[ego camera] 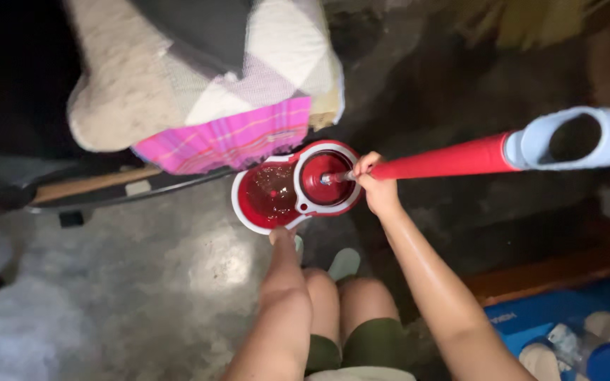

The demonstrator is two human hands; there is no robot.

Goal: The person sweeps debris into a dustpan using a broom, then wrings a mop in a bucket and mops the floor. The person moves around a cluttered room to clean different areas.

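Note:
A red and white spin mop bucket (248, 212) stands on the grey concrete floor just ahead of my knees. My right hand (375, 187) is shut around the red mop handle (446, 161), whose pale blue end grip (573, 139) points toward the camera. The metal lower shaft drops into the round spinner basket (326, 176) on the bucket's right side. My left hand (282, 236) rests on the near rim of the bucket; its fingers are mostly hidden behind my forearm. Reddish water fills the left compartment (270, 194).
A cushion or folded bedding with a pink plaid cloth (227, 137) hangs over a dark curved frame (86, 189) beyond the bucket. A blue crate (524, 321) with plastic bottles sits at the lower right. My pale slippers (344, 262) show below the bucket.

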